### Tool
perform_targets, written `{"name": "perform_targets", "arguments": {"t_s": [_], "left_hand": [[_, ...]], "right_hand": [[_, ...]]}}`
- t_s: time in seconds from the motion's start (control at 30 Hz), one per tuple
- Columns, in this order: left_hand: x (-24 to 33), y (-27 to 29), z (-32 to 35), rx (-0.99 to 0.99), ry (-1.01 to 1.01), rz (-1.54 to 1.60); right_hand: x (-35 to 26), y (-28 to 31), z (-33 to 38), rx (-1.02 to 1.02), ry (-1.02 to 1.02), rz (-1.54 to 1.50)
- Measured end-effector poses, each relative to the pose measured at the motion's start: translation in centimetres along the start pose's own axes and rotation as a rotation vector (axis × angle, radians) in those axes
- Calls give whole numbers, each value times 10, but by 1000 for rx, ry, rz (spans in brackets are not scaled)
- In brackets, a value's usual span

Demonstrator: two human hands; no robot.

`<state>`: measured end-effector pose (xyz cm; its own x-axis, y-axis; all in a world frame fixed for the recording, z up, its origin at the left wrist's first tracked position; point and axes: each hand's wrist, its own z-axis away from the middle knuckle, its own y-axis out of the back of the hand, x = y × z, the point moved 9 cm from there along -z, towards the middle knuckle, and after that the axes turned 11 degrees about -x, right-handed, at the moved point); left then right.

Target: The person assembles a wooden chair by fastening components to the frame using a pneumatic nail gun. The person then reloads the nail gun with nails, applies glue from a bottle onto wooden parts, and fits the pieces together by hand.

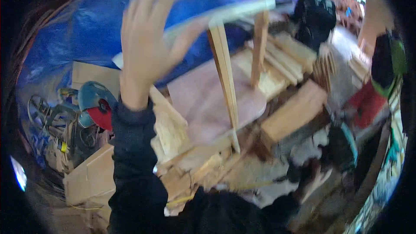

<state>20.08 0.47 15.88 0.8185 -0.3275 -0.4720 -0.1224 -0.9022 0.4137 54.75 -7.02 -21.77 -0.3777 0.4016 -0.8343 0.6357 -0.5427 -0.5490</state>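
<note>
My left hand [149, 45] is raised at the upper left, open, with fingers stretched and the thumb apart. It overlaps the pale top board of a wooden frame [225, 13] with slender legs; whether they touch, I cannot tell. One leg [224, 76] comes down in front of a pinkish flat panel [203, 99]. Low on the right, my right hand [320, 181] is blurred, its fingers seemingly stretched out and holding nothing visible. Close to it is a dark object with a teal edge [344, 147], too smeared to name.
A blue tarp [95, 26] hangs behind. At left stands a teal machine with a red disc [97, 104]. Wooden boards [294, 110] and offcuts [208, 167] lie around the panel. A person in dark clothing [314, 15] is at the far right.
</note>
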Motion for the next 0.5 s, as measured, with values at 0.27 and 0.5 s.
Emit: {"name": "perform_targets", "arguments": {"t_s": [0.27,0.5], "left_hand": [[-15,-119,-23,-717,338,-85],[13,-103,-1,-438,40,-278]], "right_hand": [[-47,-43,34,-90,172,213],[-51,-28,81,98,278,349]]}}
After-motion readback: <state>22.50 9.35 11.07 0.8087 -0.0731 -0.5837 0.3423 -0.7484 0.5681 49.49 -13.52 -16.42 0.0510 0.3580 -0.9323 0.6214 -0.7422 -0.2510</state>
